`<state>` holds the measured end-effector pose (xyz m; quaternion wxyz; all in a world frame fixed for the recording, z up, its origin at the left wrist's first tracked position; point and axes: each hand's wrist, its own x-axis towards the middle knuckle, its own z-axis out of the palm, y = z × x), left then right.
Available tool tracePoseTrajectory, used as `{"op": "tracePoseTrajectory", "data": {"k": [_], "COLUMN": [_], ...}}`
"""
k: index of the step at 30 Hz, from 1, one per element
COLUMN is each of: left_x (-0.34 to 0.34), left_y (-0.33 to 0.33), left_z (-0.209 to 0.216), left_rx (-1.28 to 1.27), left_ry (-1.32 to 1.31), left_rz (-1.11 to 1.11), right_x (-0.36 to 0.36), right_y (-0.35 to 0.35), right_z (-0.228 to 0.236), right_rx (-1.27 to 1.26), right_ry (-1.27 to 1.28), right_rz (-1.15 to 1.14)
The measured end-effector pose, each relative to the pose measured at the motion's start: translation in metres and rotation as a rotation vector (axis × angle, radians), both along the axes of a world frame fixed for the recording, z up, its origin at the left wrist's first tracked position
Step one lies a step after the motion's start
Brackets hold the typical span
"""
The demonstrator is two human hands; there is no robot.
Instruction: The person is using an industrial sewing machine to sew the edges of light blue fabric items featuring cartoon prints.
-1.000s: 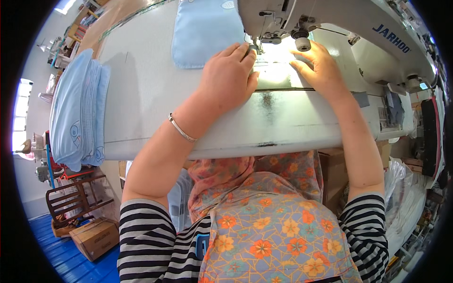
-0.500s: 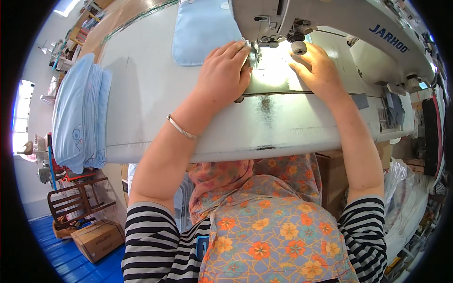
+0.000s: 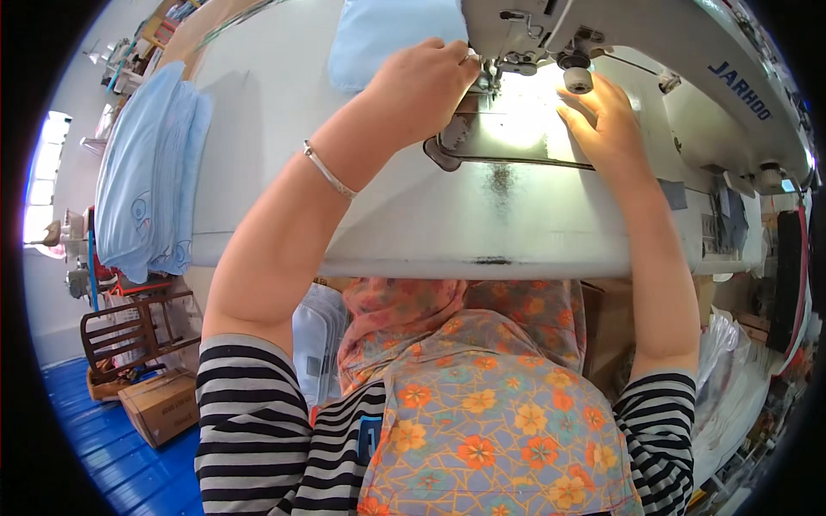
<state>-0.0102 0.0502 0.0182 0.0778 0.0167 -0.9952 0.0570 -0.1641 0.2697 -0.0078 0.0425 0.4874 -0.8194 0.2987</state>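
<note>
A sewing machine (image 3: pixel 525 30) stands over the work surface, its lamp lighting the needle area brightly. My left hand (image 3: pixel 426 90) is at the presser foot (image 3: pixel 492 76), its fingers bent and pressed together. What lies between those fingertips is hidden. Just behind that hand, a light blue fabric piece (image 3: pixel 387 39) with a rounded corner lies flat, left of the machine head. Right of the needle, my right hand (image 3: pixel 607 120) is beside the round knob (image 3: pixel 577 79), thumb and forefinger apart. Some of its other fingers are hidden behind the knob; nothing shows in its grasp.
A stack of light blue fabric pieces (image 3: pixel 146 181) hangs over the table's left edge. A cardboard box (image 3: pixel 159 406) and a brown wooden chair (image 3: pixel 129 335) are on the blue floor (image 3: pixel 95 439). Clear plastic wrapping (image 3: pixel 718 361) lies at the lower right. Grey scraps (image 3: pixel 731 215) sit on the table's right.
My left hand has moved away from me, its fingers more bent at the presser foot. The light blue fabric piece has shifted farther back. My right hand stays by the knob.
</note>
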Motion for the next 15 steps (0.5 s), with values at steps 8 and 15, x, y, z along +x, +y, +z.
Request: {"op": "tracePoseTrajectory", "data": {"k": [8, 15], "left_x": [-0.009, 0.109], "left_y": [-0.018, -0.026], "left_z": [-0.018, -0.014], "left_rx": [-0.02, 0.077], "left_ry": [0.141, 0.216], "left_rz": [-0.084, 0.331], "right_x": [-0.003, -0.008], "right_y": [0.0, 0.01], "right_z": [0.001, -0.004], "right_rx": [0.188, 0.045], "right_ry": [0.165, -0.054], "right_rz": [0.03, -0.011]}}
